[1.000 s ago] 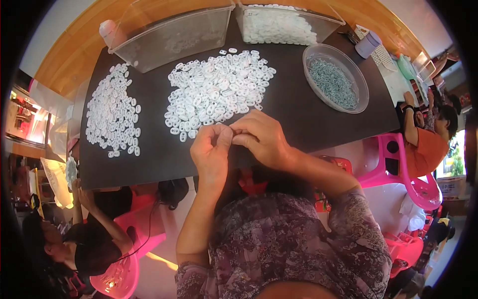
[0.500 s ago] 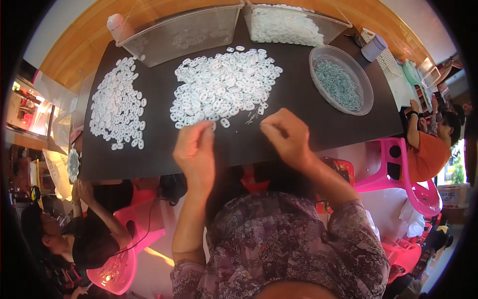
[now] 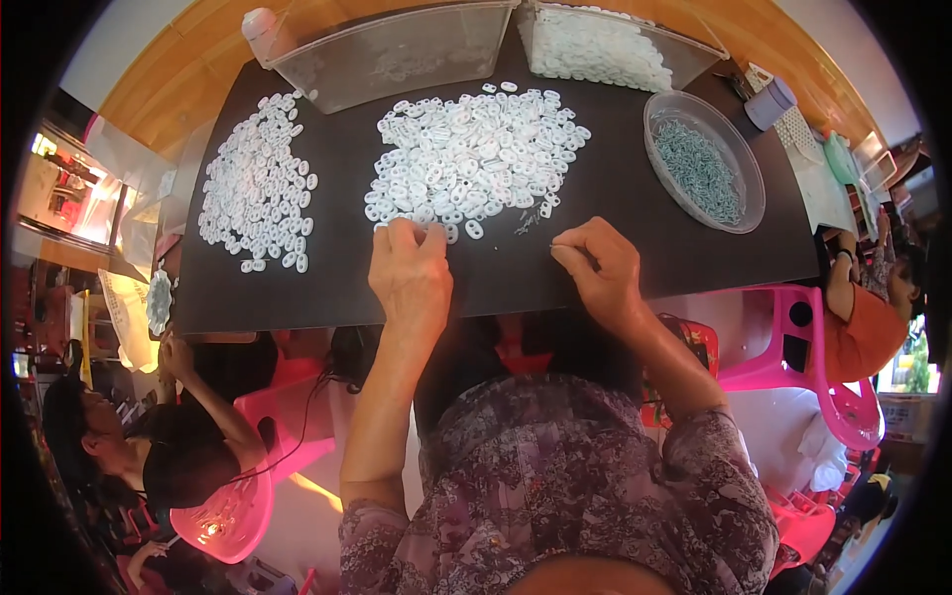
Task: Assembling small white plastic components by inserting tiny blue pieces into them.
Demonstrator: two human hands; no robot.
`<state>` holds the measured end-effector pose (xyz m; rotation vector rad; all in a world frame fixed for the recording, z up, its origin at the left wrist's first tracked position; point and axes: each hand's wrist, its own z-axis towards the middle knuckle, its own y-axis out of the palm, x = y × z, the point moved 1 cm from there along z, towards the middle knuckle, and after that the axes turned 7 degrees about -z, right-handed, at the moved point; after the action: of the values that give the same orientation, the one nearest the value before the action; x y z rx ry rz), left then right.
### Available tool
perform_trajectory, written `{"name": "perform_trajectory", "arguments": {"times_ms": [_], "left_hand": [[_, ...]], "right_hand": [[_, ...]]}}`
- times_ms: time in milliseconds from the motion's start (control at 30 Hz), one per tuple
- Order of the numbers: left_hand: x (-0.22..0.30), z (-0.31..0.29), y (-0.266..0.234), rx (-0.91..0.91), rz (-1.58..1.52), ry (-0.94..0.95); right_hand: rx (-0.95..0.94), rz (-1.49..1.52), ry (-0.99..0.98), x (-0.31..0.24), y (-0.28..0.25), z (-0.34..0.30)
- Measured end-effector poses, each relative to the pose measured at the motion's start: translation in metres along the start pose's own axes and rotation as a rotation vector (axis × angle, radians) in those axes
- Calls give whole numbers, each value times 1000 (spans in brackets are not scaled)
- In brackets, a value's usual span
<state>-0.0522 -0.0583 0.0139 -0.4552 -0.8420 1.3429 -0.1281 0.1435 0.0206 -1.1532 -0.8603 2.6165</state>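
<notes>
A large pile of small white oval plastic pieces with two holes [image 3: 476,149] lies in the middle of the dark table. My left hand [image 3: 409,266] is at the near edge of this pile, fingers curled down and touching it; what its fingertips hold is hidden. To the right, over the bare tabletop, my right hand [image 3: 601,266] is closed in a pinch, thumb against forefinger. Anything in that pinch is too small to make out. Between the hands, a few loose screws [image 3: 529,218] lie beside the pile. A round clear tub [image 3: 751,203] of many screws [image 3: 699,169] stands farther right.
A second heap of white pieces [image 3: 260,188] covers the table's left side. Two clear bins [image 3: 397,64] stand along the back, the right one filled with white pieces [image 3: 600,50]. A lidded cup [image 3: 770,103] is at the back right. People sit on pink chairs [image 3: 213,521] both sides.
My left hand has turned over, knuckles up, and reached forward to the near edge of the pile. The right hand stays pinched. The whole view has shifted slightly.
</notes>
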Motion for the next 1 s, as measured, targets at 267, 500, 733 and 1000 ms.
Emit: {"name": "perform_trajectory", "arguments": {"times_ms": [267, 500, 733, 1000], "left_hand": [[4, 1, 2, -8, -108, -11], [9, 5, 3, -58, -45, -21], [9, 3, 4, -80, -104, -43], [18, -4, -17, -252, -1366, -877]], "right_hand": [[-16, -17, -9, 1, -1, -1], [-11, -20, -29, 2, 0, -2], [6, -15, -107, 4, 3, -2], [-119, 285, 287, -13, 12, -2]]}}
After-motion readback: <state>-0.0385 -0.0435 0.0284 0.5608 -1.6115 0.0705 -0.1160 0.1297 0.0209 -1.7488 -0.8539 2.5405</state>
